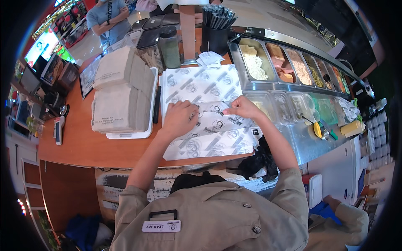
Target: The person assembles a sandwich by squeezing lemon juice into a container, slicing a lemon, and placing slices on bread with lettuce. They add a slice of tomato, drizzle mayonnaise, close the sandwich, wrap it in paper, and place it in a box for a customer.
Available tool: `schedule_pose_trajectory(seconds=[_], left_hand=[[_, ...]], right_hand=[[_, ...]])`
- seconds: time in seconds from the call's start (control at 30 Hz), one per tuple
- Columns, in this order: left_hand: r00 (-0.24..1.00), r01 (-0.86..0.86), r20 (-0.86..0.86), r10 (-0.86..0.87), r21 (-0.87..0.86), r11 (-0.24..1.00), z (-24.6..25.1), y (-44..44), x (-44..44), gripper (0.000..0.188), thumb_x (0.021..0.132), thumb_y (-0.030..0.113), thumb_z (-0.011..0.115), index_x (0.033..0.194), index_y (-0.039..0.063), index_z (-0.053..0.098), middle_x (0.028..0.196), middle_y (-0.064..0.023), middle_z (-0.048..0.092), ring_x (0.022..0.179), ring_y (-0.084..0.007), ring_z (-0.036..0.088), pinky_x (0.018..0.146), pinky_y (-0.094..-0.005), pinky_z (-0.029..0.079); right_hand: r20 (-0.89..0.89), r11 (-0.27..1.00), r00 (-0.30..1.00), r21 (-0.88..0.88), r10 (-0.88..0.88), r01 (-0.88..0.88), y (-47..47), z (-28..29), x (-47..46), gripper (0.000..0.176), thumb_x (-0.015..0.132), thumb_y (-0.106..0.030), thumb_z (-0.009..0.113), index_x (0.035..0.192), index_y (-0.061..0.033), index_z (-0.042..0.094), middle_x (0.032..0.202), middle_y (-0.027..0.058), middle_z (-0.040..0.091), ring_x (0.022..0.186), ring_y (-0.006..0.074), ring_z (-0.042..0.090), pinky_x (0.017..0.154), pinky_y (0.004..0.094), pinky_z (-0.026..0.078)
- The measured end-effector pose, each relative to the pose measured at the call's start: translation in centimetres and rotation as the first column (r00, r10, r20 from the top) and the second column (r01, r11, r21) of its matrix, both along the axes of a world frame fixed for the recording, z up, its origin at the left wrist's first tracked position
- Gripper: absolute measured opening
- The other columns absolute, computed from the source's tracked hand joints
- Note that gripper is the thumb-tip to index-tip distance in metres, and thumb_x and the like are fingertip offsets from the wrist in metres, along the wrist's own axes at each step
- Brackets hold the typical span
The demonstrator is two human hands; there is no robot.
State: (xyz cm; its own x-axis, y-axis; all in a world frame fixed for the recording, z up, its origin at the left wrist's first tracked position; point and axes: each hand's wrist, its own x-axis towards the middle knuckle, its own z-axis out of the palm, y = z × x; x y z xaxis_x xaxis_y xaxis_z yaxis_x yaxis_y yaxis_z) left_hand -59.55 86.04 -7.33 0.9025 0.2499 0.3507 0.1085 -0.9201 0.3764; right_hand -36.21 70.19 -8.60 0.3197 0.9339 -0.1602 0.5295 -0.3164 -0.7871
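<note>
A roll wrapped in white printed paper (217, 118) lies between my hands, and the paper hides whatever is inside. My left hand (182, 118) grips its left end with curled fingers. At the upper right, my right hand (244, 107) pinches the paper between thumb and fingers. Beneath the roll is a stack of printed wrapping sheets (204, 83) on the wooden counter (81, 150). A black marker-like stick (157, 104) lies along the left side of the stack, beside a white tray (147, 134) piled with brown paper napkins or sleeves (116, 108).
Metal food pans (259, 73) with fillings line the back right, with clear plastic tubs (260, 103) in front. Black straws fill a dark holder (214, 39). A yellow-handled utensil (317, 129) lies on the steel worktop (303, 147). One person (108, 22) stands beyond the counter; another (339, 219) is at lower right.
</note>
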Motion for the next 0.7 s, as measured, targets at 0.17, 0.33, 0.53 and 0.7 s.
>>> schedule_pose_trajectory(seconds=[0.17,0.33,0.53,0.7], left_hand=[[0.992,0.002,-0.128,-0.01,-0.057,0.998,0.9,-2.8,3.0,0.019,0.083,0.025,0.062,0.09,0.009,0.065,0.085,-0.0104,0.064,0.083,-0.0291,0.06,0.076,-0.0391,0.041],[0.978,-0.029,-0.204,-0.035,-0.303,0.953,0.3,-2.1,3.7,0.025,0.084,0.029,0.061,0.084,0.004,0.064,0.078,-0.0163,0.065,0.077,-0.033,0.062,0.069,-0.0406,0.046],[0.949,-0.153,-0.307,0.07,-0.256,0.954,0.4,-1.0,2.4,0.037,0.084,0.04,0.062,0.08,0.003,0.063,0.074,-0.0153,0.064,0.07,-0.0314,0.062,0.064,-0.0404,0.046],[0.954,-0.194,-0.293,0.066,-0.431,0.881,-0.5,1.5,-0.1,0.038,0.081,0.04,0.068,0.074,0.004,0.059,0.059,-0.0062,0.056,0.055,-0.0183,0.053,0.053,-0.0317,0.04]], right_hand=[[0.171,0.995,0.985,0.089,0.033,-0.049,0.1,1.0,-1.2,0.043,0.076,-0.029,0.076,0.055,-0.0047,0.046,0.049,-0.0013,0.04,0.048,0.0101,0.035,0.047,0.029,0.03],[0.373,0.944,0.915,0.221,0.152,-0.247,0.4,1.3,-3.4,0.032,0.079,-0.036,0.066,0.074,-0.0047,0.063,0.069,0.0142,0.062,0.072,0.0323,0.062,0.071,0.0363,0.046],[0.278,0.993,0.954,0.017,0.111,-0.12,1.0,1.2,-2.5,0.046,0.075,-0.037,0.074,0.055,-0.0011,0.053,0.046,0.0074,0.045,0.047,0.0184,0.045,0.049,0.033,0.036],[0.143,0.978,0.989,-0.21,0.023,0.007,0.8,-0.4,-0.5,0.042,0.071,-0.039,0.077,0.057,-0.0055,0.056,0.055,0.0027,0.052,0.055,0.0086,0.047,0.053,0.0247,0.038]])
